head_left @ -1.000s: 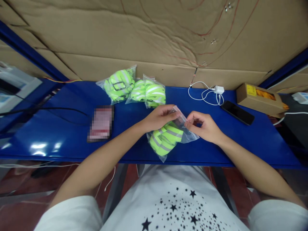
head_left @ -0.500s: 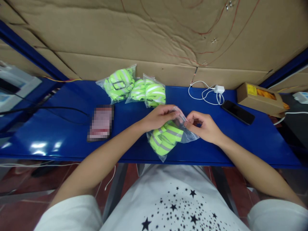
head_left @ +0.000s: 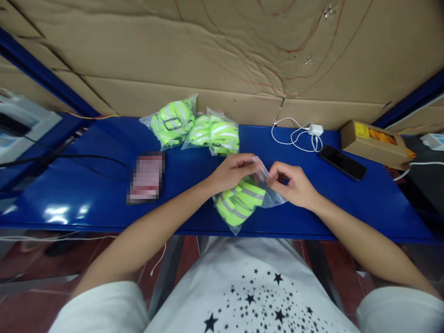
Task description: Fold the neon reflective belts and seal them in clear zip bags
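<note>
A clear plastic zip bag (head_left: 274, 198) lies tilted near the front of the blue table, its upper edge raised between my hands. Inside it is a folded neon-yellow reflective strap (head_left: 239, 203) with grey stripes. My left hand (head_left: 236, 172) is closed on the bag's edge, fingers partly behind the film. Thumb and forefinger of my right hand (head_left: 291, 182) pinch the same edge farther right. Behind my left hand rest similar filled bags: one bag (head_left: 173, 121) showing a black buckle, and more bagged yellow straps (head_left: 224, 135) beside it.
On the blue table (head_left: 93, 180) a phone with a blurred screen (head_left: 145, 178) lies at left. To the right are a white charger with cable (head_left: 315, 130), a black phone (head_left: 342, 162) and a cardboard box (head_left: 376, 144) with orange contents. A cardboard wall (head_left: 208, 55) stands behind.
Both hands keep their hold on the bag's edge with hardly any movement. The whole view has shifted very slightly.
</note>
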The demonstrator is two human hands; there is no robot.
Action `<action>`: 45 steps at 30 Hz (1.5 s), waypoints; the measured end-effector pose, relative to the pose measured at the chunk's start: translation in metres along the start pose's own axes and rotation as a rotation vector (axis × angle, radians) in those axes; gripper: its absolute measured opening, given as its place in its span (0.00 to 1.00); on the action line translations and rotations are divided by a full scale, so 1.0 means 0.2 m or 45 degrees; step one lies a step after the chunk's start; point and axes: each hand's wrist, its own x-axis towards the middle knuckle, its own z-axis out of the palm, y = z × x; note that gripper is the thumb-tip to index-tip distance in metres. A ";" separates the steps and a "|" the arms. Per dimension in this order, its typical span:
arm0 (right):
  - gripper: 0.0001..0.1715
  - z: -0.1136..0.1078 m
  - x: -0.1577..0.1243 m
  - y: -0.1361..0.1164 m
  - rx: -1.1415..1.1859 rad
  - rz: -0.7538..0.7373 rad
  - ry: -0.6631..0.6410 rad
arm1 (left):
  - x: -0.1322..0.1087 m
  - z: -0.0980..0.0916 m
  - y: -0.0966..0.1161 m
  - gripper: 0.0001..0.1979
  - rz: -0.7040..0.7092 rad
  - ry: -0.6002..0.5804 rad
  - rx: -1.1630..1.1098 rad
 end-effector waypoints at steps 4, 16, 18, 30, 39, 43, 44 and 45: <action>0.08 0.01 0.01 0.02 0.010 0.046 0.022 | 0.00 0.00 -0.02 0.25 0.023 0.006 0.165; 0.11 0.02 0.02 0.04 -0.034 0.074 0.063 | 0.00 0.04 -0.06 0.21 0.109 0.117 0.084; 0.09 0.02 0.02 0.04 -0.041 0.074 0.087 | 0.00 0.04 -0.07 0.20 0.094 0.118 -0.014; 0.08 0.02 0.01 0.05 -0.018 0.083 0.117 | 0.01 0.05 -0.08 0.20 0.067 0.179 -0.032; 0.08 0.02 0.01 0.01 -0.072 0.054 0.103 | 0.00 0.05 -0.06 0.19 0.066 0.185 -0.079; 0.07 0.02 0.00 0.01 -0.122 0.047 0.105 | 0.01 0.04 -0.07 0.21 0.038 0.181 -0.074; 0.07 0.02 0.01 0.01 -0.128 0.049 0.106 | 0.01 0.04 -0.07 0.21 0.036 0.185 -0.062; 0.07 0.02 0.01 0.01 -0.131 0.050 0.106 | 0.02 0.04 -0.07 0.21 0.038 0.190 -0.051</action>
